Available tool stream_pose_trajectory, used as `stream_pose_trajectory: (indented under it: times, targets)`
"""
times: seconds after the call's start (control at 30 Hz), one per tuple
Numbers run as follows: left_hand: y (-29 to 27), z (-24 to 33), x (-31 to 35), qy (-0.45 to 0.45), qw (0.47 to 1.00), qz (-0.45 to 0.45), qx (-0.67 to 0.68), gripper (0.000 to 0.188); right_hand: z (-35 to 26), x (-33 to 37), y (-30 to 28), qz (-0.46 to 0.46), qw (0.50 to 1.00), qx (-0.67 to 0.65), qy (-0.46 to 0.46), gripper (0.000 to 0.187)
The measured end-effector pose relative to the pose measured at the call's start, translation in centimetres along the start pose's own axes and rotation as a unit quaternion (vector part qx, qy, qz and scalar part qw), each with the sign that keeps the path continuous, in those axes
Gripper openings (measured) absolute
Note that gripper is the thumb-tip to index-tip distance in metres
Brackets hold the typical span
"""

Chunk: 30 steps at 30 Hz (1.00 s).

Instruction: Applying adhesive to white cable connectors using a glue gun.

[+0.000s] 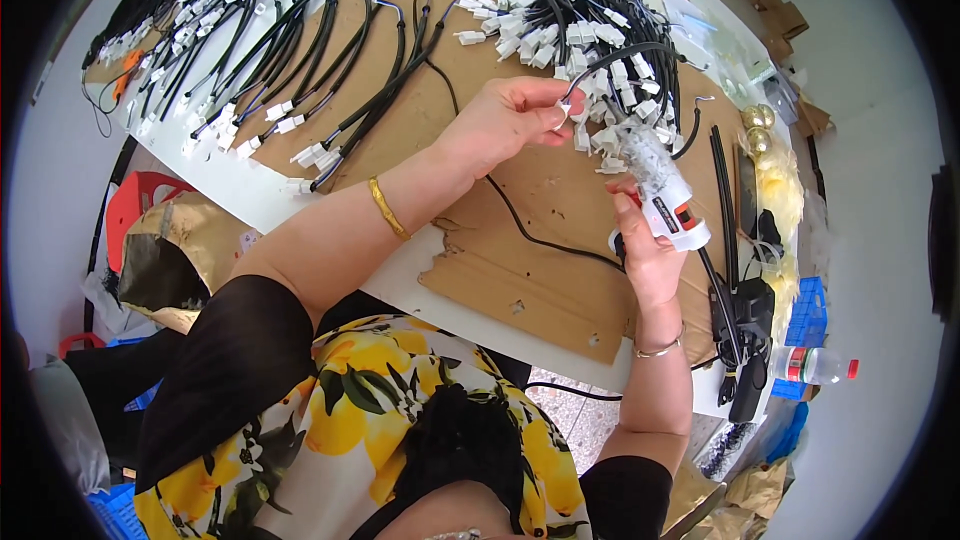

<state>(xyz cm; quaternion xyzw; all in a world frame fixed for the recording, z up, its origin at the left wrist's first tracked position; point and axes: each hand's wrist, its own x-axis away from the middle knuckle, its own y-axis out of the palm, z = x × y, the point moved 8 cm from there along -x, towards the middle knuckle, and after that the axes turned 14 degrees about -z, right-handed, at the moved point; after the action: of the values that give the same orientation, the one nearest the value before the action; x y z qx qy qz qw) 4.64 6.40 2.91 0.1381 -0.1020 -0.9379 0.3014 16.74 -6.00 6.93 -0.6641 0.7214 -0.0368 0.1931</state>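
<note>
My left hand (515,120) pinches a small white connector (563,108) at the end of a black cable (625,55), which arches up toward the right. In my right hand (645,245) is a white glue gun (662,195) with a red trigger. Its front is crusted with clumpy translucent stuff, and it points up and left toward the connector, apart from it; its tip is hard to make out. A thick heap of black cables with white connectors (600,35) lies just beyond both hands.
Sheets of brown cardboard (530,290) cover the white table (215,175). More black cables (320,40) lie spread at the left. Long black rods (722,190) and a black power strip (750,320) lie at the right, near a clear bottle (815,365). A red stool (140,195) stands left.
</note>
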Motion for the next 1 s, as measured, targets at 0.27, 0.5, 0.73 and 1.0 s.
stream_pose_trajectory:
  times: [0.27, 0.5, 0.73, 1.0]
  targets:
    - [-1.1, -0.3, -0.1, 0.013, 0.998, 0.054, 0.004, 0.018, 1.3, -0.3, 0.5, -0.030, 0.996, -0.006, 0.080, 0.017]
    - [-1.0, -0.4, 0.2, -0.019, 0.997, 0.069, 0.012, 0.019, 2.4, -0.3, 0.0, -0.027, 0.995, -0.041, 0.092, 0.022]
    - [-0.9, -0.9, 0.0, -0.008, 0.998, 0.058, 0.027, 0.020, 2.7, -0.5, 0.1, -0.020, 0.994, -0.047, 0.099, 0.021]
    - [-0.8, -0.6, 0.0, -0.016, 0.999, 0.046, -0.007, 0.021, 3.0, -0.6, 0.3, -0.014, 0.991, -0.077, 0.113, 0.021]
